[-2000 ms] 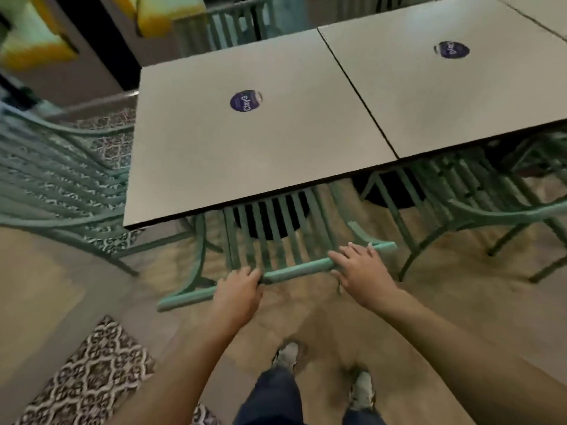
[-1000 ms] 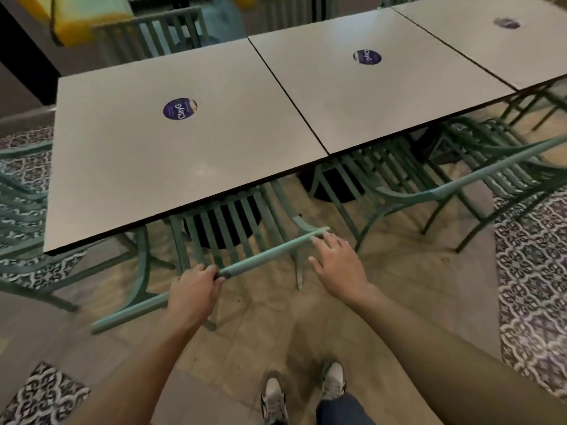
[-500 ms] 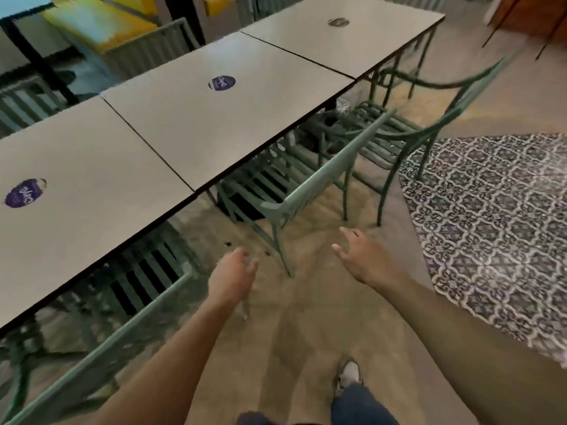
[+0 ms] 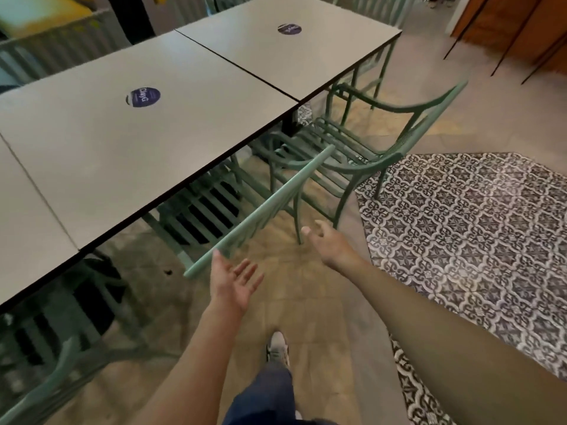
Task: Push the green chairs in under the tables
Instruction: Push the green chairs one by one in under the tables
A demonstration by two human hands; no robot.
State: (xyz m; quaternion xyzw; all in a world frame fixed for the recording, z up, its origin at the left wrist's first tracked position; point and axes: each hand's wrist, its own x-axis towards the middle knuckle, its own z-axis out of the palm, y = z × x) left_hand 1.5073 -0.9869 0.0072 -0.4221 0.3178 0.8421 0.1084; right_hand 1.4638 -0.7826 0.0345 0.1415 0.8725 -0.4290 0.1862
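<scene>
Both hands reach forward with fingers spread, holding nothing: the left hand is just beside the near end of the top rail of a green slatted metal chair, the right hand near its rear leg. That chair's seat lies partly under the grey square table; a second green armchair stands further out.

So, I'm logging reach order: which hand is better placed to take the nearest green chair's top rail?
Probably left. The left hand is open right by the near end of the top rail; the right hand hovers beside it, lower and farther off.
</scene>
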